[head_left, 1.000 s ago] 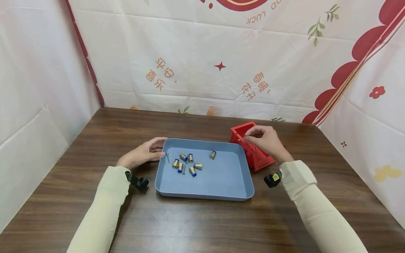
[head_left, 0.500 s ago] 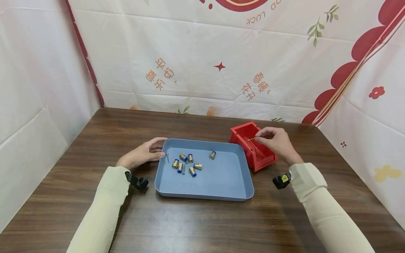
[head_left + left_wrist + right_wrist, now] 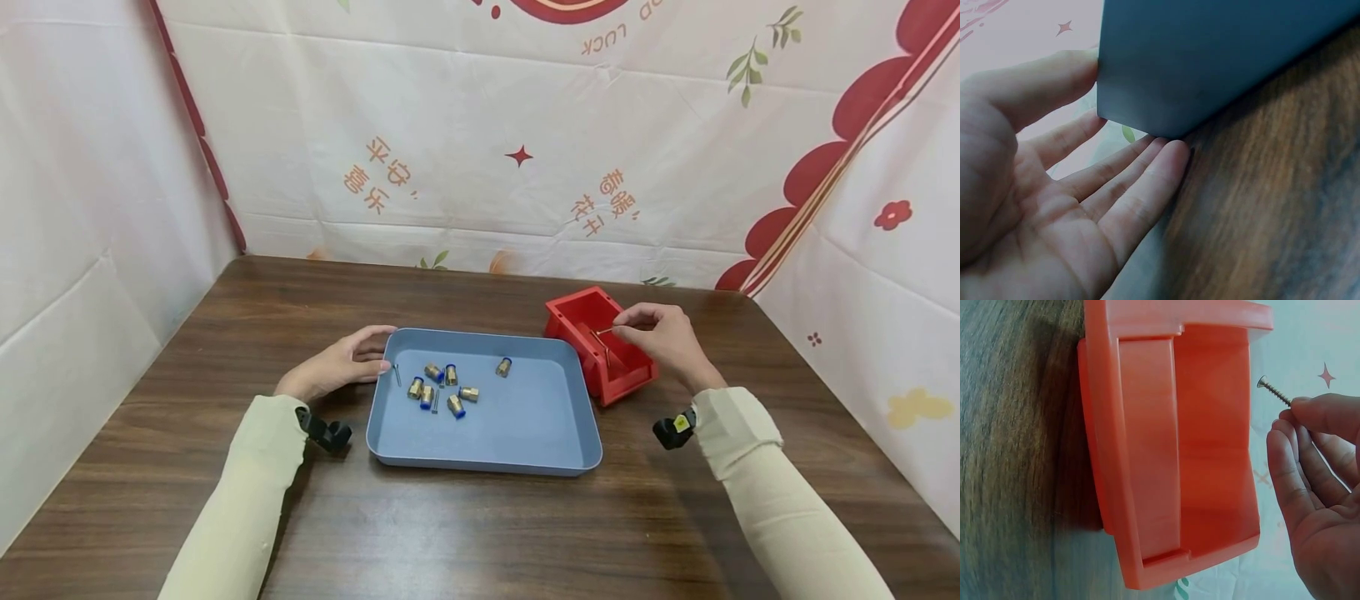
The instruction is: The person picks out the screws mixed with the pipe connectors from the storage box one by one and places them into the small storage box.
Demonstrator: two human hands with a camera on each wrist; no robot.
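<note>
My right hand (image 3: pixel 660 337) pinches a screw (image 3: pixel 1275 392) by its pointed end between thumb and fingertips, its flat head pointing away from the fingers. That hand is over the near right part of a red plastic bin (image 3: pixel 618 379); thin screw-like pieces (image 3: pixel 606 352) show inside the bin in the head view. My left hand (image 3: pixel 341 364) holds the blue-grey tray (image 3: pixel 517 429) at its left side, thumb on the rim and fingers along the outer wall (image 3: pixel 1210 56). In the tray lie several brass fittings (image 3: pixel 457 406) with blue collars, and a few small screws (image 3: pixel 436 403).
The tray stands on a brown wooden table (image 3: pixel 450 533), with the bin close against its far right corner. One fitting (image 3: pixel 504 367) lies apart from the others. A white printed cloth (image 3: pixel 465 108) hangs behind the table and along both sides.
My right hand has moved right across the bin with the screw, from the bin's left edge to its right side, slowing lately. The left hand and the tray have stayed put.
</note>
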